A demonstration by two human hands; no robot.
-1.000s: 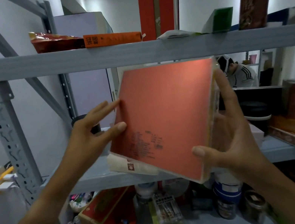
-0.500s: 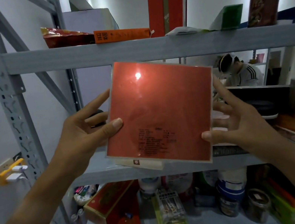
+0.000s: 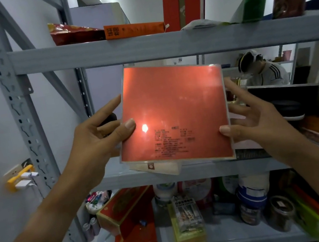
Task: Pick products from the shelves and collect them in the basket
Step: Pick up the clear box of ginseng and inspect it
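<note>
A grey rack post [image 3: 23, 115] stands at the left. The left hand [image 3: 96, 140] pinches the red box [image 3: 172, 114] by its left edge, thumb on its face. The box is held flat-on, nearly square, printed face toward the person, before the middle shelf [image 3: 195, 171]. The right hand [image 3: 258, 118] grips its right edge. A cream packet [image 3: 162, 167] lies just behind it on the shelf's front edge.

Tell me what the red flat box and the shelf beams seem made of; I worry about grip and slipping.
Red flat box: probably card wrapped in clear glossy film, since a lamp glare sits on its face and a transparent edge shows. Shelf beam: looks like grey painted metal, matte, with a punched upright.
</note>
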